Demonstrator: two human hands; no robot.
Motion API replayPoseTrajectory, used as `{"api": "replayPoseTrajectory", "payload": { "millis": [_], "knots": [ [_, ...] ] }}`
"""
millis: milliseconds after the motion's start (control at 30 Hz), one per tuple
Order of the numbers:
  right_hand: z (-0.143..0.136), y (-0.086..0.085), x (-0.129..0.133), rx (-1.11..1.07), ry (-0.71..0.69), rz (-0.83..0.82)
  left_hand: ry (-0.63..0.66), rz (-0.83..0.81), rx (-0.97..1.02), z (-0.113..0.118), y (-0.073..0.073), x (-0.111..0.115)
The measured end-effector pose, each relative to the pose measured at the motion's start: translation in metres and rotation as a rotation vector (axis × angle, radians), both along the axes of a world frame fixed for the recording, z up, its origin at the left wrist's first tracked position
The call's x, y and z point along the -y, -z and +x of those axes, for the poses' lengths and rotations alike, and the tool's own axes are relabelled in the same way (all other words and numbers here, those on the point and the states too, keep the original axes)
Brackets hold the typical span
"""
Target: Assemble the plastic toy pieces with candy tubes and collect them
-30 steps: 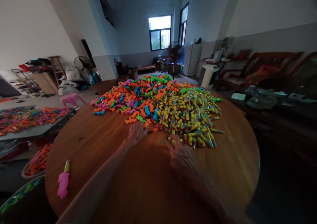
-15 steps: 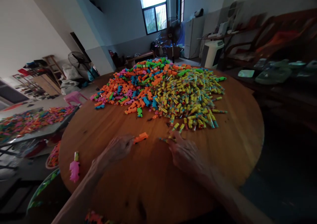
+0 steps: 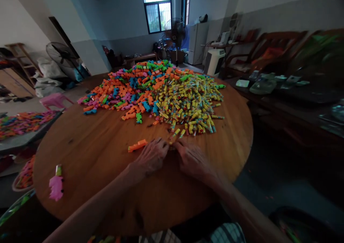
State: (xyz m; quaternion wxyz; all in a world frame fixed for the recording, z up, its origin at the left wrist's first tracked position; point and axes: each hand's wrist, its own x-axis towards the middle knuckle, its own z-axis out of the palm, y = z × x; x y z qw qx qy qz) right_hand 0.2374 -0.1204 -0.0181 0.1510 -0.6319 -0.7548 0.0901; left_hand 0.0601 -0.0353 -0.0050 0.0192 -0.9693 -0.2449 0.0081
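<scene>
My left hand (image 3: 154, 153) and my right hand (image 3: 192, 159) meet over the table, fingers curled in a pinch. Between their fingertips shows a bit of a small yellow tube (image 3: 171, 145), gripped from both sides and mostly hidden. Just left of my left hand lies an orange toy car (image 3: 137, 145). A pink toy car (image 3: 56, 188) with a yellow-ended tube (image 3: 58, 170) at its end rests near the left edge. Beyond my hands are a heap of clear tubes with yellow ends (image 3: 192, 101) and a heap of coloured toy cars (image 3: 126, 91).
The round wooden table (image 3: 88, 142) carries both heaps. At the left stand a side table with more toy cars (image 3: 27, 123), a basket of them (image 3: 25, 175) and a pink stool (image 3: 55, 100). A dark table with glassware (image 3: 263, 85) flanks the right.
My left hand has left the orange toy car on the table and moved right to the tube in my right hand. The view has swung to the right.
</scene>
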Motion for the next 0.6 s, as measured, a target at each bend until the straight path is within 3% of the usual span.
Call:
{"api": "replayPoseTrajectory", "payload": {
  "millis": [267,600],
  "knots": [
    [0.008,0.009,0.001,-0.065,0.041,0.023,0.183,0.019,0.11,-0.012,0.015,-0.007],
    [0.01,0.026,0.01,-0.321,0.103,0.155,0.183,0.136,0.302,-0.016,0.02,0.002]
  ]
}}
